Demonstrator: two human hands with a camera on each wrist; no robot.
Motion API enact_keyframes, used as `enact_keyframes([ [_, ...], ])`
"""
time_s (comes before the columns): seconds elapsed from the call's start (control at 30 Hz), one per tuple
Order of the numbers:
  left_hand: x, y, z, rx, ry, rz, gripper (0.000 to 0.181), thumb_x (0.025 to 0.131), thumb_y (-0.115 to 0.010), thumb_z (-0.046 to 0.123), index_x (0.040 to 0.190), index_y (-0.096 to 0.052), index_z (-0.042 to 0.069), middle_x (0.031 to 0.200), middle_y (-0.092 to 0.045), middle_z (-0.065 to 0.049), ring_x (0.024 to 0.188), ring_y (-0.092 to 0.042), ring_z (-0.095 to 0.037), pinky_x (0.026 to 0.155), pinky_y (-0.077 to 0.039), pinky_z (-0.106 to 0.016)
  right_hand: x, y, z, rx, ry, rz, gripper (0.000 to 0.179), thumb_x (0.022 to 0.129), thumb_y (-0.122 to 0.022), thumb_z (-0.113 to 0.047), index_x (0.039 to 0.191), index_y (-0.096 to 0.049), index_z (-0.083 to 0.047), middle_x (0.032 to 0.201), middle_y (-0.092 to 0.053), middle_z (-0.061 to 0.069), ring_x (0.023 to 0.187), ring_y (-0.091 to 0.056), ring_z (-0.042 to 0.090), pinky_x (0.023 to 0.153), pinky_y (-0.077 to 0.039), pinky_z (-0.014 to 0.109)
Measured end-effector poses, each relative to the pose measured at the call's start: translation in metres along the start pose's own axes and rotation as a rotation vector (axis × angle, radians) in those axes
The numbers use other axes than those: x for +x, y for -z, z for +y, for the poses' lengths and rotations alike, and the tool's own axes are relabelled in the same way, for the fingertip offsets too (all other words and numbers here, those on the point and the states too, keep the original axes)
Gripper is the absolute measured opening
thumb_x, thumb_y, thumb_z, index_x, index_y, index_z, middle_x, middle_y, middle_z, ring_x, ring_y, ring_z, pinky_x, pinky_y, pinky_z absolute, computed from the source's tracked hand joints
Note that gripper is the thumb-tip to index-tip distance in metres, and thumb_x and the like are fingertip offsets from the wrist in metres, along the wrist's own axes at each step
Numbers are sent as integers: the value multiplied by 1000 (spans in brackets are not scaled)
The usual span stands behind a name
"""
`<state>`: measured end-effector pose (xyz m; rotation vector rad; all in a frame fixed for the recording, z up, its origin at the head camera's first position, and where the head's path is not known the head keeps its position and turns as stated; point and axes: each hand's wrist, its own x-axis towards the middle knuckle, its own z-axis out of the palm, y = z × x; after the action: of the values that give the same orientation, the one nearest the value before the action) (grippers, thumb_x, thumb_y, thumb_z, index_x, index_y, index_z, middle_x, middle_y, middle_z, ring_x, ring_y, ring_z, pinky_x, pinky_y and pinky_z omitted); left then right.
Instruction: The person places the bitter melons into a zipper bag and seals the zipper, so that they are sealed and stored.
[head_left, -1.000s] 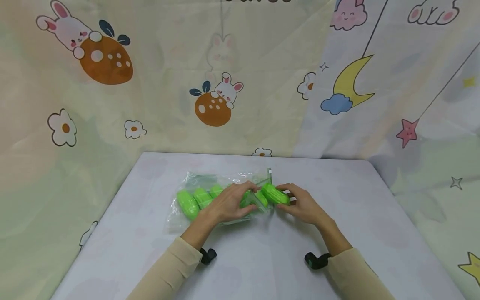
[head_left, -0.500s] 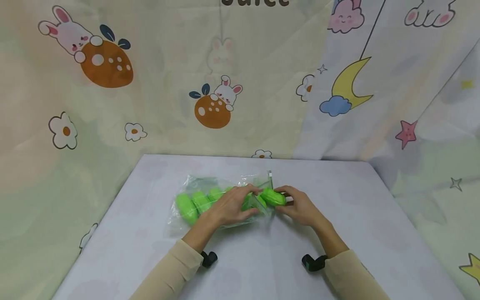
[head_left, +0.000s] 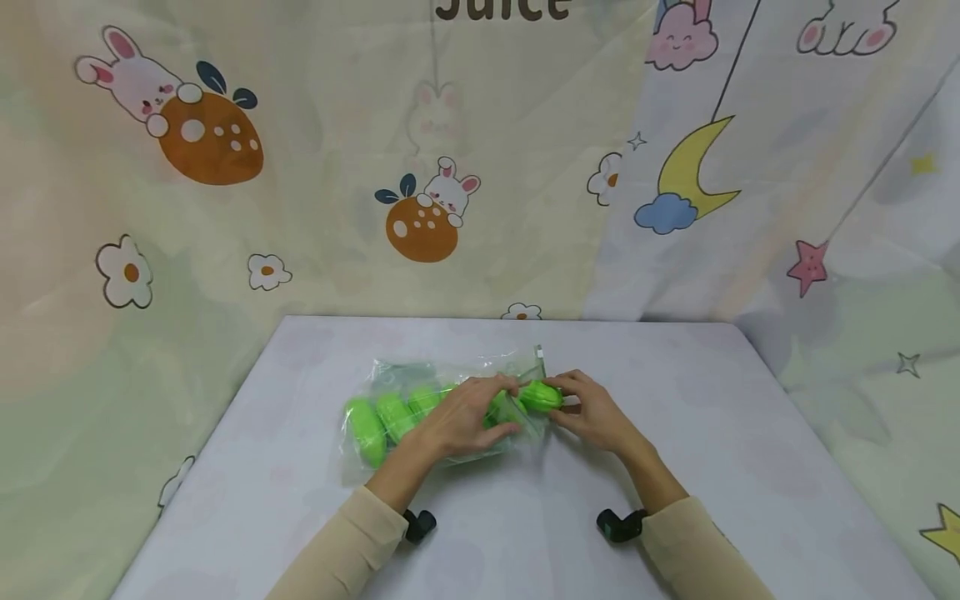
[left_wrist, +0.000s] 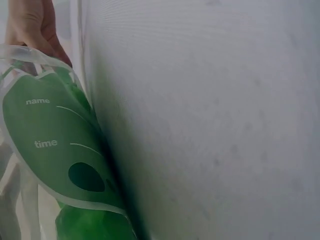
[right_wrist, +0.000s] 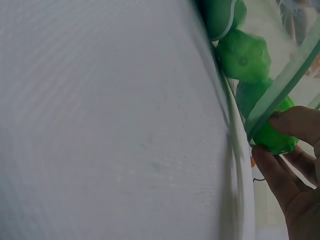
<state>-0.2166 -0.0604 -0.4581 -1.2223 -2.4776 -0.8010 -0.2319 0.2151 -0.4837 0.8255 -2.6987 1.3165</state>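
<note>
A clear zip bag (head_left: pixel 402 372) lies on the table with several short, plump green vegetables (head_left: pixel 366 433) side by side inside it. My left hand (head_left: pixel 461 417) lies over the bag near its right end and grips the mouth, thumb apart from the fingers. At that mouth, my right hand (head_left: pixel 596 408) pinches a ridged green vegetable, cucumber-like (head_left: pixel 542 396), its left end within the opening. In the right wrist view, thumb and fingers close round this piece (right_wrist: pixel 275 137), beside the bag's green zip strip (right_wrist: pixel 285 85). The left wrist view shows a printed green label (left_wrist: pixel 55 125) reading "name" and "time".
The white-covered table (head_left: pixel 645 358) reaches back to a cloth backdrop (head_left: pixel 322 167) printed with rabbits, flowers and a moon. Black wrist cameras (head_left: pixel 621 527) sit below both sleeves.
My right hand has moved left, carrying the green vegetable toward and partly into the bag's mouth. My left hand keeps its grip in nearly the same place.
</note>
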Motion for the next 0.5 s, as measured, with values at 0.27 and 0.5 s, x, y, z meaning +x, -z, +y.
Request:
enact_keyframes([
  [0.27,0,0,1,-11,-14,1,49,90,-80,33,127,-56,12,132,-67,-3,115,-64,-20,100,-51,-41,3,-3,-4,-39,-52,66,45,88,-82,-10,129,-64,-8,123,-68,11,113,-67,30,88,-60,36],
  [0.5,4,-1,3,-27,-60,19,48,90,-81,32,126,-57,12,133,-67,-2,117,-65,-20,104,-50,-40,7,-9,-4,-46,-60,107,43,88,-83,-15,127,-65,-6,122,-69,13,103,-70,28,81,-60,29],
])
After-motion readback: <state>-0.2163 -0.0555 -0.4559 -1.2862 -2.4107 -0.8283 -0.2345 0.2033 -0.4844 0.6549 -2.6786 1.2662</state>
